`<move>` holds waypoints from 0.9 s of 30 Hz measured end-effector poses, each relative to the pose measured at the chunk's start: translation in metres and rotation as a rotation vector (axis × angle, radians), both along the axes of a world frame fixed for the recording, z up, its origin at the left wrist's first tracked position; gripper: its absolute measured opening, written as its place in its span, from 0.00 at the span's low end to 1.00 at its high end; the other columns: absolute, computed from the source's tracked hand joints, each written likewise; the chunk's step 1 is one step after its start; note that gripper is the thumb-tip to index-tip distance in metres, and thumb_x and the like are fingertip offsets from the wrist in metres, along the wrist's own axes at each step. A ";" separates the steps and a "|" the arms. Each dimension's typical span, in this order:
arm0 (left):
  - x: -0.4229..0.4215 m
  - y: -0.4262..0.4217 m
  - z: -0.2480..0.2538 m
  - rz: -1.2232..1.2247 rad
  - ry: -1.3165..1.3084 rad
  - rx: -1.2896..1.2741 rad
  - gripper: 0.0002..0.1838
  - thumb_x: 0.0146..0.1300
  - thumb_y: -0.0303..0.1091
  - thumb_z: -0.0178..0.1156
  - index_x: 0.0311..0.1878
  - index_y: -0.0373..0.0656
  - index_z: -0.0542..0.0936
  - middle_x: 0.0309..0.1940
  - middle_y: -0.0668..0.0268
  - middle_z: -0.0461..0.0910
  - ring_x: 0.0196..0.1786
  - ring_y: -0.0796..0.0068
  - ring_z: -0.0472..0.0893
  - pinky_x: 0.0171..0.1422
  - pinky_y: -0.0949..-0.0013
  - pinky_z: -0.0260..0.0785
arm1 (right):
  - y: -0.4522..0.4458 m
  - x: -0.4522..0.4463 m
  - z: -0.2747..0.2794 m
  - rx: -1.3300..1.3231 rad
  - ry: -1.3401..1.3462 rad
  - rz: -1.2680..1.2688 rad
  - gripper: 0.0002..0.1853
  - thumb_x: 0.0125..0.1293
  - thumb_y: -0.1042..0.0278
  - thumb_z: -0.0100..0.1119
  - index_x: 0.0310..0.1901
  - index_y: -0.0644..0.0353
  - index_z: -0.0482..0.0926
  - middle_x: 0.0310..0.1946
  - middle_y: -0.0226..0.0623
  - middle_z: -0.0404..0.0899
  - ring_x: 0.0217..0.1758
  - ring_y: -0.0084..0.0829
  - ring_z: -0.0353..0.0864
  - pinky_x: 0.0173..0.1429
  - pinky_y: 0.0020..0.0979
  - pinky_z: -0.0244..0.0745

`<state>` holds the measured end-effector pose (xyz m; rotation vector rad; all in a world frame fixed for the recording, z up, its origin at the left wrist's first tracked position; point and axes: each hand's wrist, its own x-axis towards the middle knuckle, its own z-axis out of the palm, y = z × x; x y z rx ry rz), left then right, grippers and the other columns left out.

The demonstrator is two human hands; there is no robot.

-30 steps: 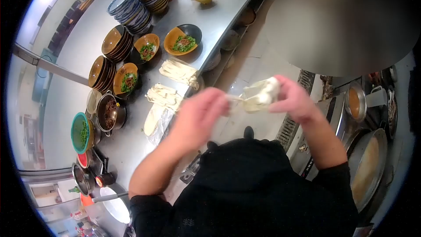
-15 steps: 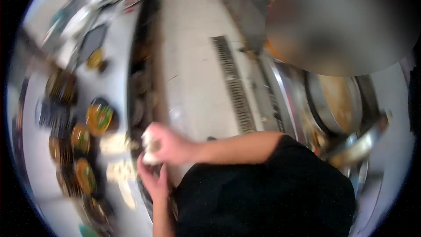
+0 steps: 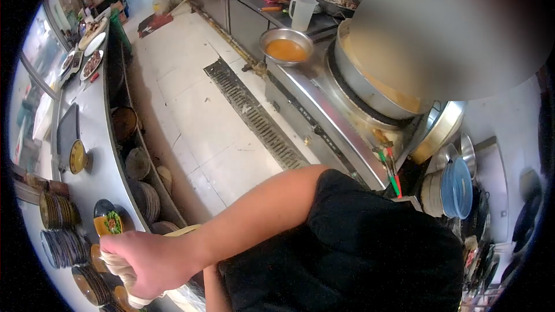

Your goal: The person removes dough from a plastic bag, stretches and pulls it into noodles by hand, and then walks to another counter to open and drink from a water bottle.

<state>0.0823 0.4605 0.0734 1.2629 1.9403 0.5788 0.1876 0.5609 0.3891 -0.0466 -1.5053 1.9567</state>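
Note:
My right hand reaches across to the left counter and is closed around a bunch of pale noodles, with folds showing beside the fingers. A loose pale end hangs below the fist. Of my left arm only part of the forearm shows; the right arm hides the left hand and its fingers. Just beyond my right fist stands a dark bowl with green garnish on orange-yellow contents. Other yellowish bowls are partly covered by the hand.
Stacked plates line the counter's left side, near a small yellow bowl. On the right are a large pot, a metal bowl of orange liquid and a white jug. A floor grate crosses the tiled aisle.
My right hand has moved left and down in view, still gripping the pale noodles. My left hand, visible before close to it, is now hidden. The view has swung right.

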 end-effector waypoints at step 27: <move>0.003 -0.217 -0.054 0.871 -0.212 0.002 0.24 0.54 0.45 0.66 0.53 0.47 0.76 0.46 0.56 0.80 0.51 0.56 0.78 0.55 0.59 0.69 | -0.155 -0.161 0.046 0.634 -0.310 0.631 0.12 0.52 0.70 0.69 0.30 0.60 0.73 0.24 0.23 0.70 0.27 0.13 0.65 0.30 0.19 0.61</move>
